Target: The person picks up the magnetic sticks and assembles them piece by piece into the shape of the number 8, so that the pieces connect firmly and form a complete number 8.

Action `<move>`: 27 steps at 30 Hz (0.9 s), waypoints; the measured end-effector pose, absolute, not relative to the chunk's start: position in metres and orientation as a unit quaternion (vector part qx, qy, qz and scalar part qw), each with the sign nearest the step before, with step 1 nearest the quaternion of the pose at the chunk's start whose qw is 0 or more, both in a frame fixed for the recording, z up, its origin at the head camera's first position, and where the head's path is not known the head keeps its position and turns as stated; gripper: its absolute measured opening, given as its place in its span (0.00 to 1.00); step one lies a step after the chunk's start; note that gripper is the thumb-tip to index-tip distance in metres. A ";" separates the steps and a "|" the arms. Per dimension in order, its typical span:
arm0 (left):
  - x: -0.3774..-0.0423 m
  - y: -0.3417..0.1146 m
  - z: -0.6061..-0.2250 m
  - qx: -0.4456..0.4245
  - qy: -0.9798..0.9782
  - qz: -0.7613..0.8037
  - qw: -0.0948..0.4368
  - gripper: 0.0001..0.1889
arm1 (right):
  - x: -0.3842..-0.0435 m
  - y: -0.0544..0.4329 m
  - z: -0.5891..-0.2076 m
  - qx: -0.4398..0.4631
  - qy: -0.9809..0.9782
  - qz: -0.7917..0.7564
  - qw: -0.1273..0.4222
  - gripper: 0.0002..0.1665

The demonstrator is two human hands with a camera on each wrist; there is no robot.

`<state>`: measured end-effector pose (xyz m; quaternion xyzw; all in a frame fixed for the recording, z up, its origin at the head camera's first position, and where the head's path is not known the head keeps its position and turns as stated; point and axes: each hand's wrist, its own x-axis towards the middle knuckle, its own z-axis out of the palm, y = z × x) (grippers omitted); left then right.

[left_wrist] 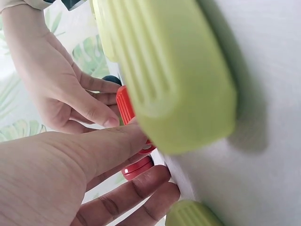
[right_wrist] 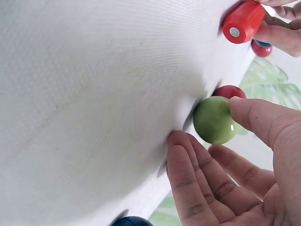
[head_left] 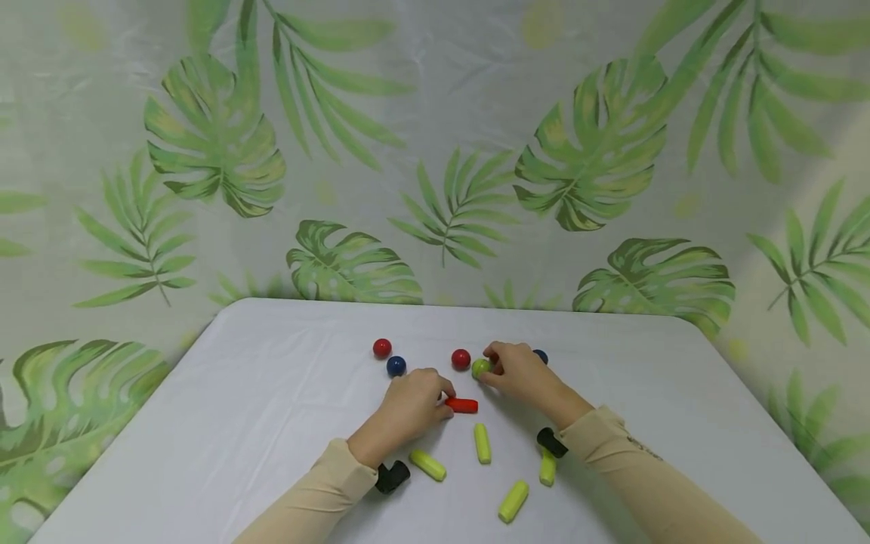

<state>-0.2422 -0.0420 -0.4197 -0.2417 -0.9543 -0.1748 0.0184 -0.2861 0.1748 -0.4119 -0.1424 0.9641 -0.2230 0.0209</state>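
In the head view my left hand (head_left: 412, 402) pinches a short red bar (head_left: 465, 406) near the middle of the table, thumb on the near side. The bar has ribbed sides and a round metallic end (right_wrist: 234, 32), seen in the right wrist view. My right hand (head_left: 519, 372) has thumb and index finger at a glossy green ball (head_left: 480, 369). In the right wrist view the thumb lies against that ball and the other fingers curve below it. A red ball (head_left: 461, 359) sits just left of the green one. Behind the right hand, a blue ball (head_left: 541, 355) is partly hidden.
Another red ball (head_left: 382, 348) and blue ball (head_left: 396, 366) stand beyond the left hand. Several yellow-green bars lie nearer, among them one upright in view (head_left: 482, 443), one by the left wrist (head_left: 427, 465) and one in front (head_left: 513, 501). A white cloth covers the table (head_left: 272, 363).
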 end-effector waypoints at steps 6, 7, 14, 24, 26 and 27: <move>-0.243 -0.041 -0.422 -0.237 -0.955 -0.176 0.020 0.08 | -0.289 0.173 -0.416 -0.140 0.966 -0.219 0.019 0.22; -0.244 -0.041 -0.423 -0.237 -0.956 -0.175 0.021 0.08 | -0.289 0.172 -0.416 -0.140 0.966 -0.218 0.020 0.22; -0.245 -0.041 -0.422 -0.236 -0.956 -0.172 0.024 0.08 | -0.292 0.171 -0.419 -0.137 0.968 -0.208 0.017 0.23; -0.246 -0.041 -0.422 -0.238 -0.956 -0.168 0.021 0.08 | -0.292 0.170 -0.417 -0.134 0.968 -0.212 0.021 0.22; -0.248 -0.042 -0.423 -0.240 -0.956 -0.167 0.020 0.08 | -0.292 0.169 -0.417 -0.133 0.968 -0.212 0.023 0.21; -0.248 -0.042 -0.423 -0.240 -0.956 -0.168 0.020 0.08 | -0.292 0.169 -0.417 -0.134 0.968 -0.210 0.023 0.20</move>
